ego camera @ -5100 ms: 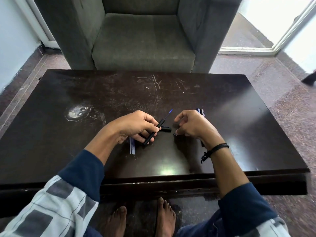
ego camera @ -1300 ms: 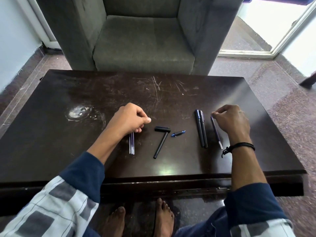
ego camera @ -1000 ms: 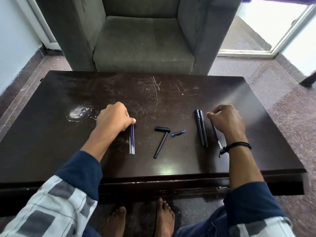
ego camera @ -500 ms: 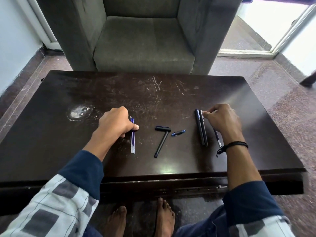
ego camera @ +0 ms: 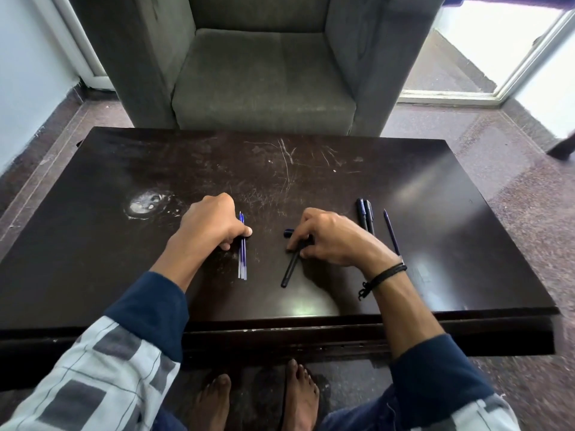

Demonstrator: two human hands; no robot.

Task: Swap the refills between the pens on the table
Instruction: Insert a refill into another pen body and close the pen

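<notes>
Dark table point(ego camera: 404, 181): glossy, scratched wood. Armchair point(ego camera: 264, 82): matt grey cloth. Pen barrel point(ego camera: 291, 269): matt black plastic. Refills point(ego camera: 242, 262): clear plastic.

No text, label, brand, number or sign can be read anywhere in the view. Any print on the two black pens point(ego camera: 364, 216), right of centre on the desk point(ego camera: 435, 194), is too small to make out.

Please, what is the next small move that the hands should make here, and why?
Probably the right hand should lift the black barrel off the table, since its fingers pinch the barrel's upper end while the barrel lies flat. The thumb of the left hand touches the two blue refills close beside it, so one could then be slid in.
</notes>
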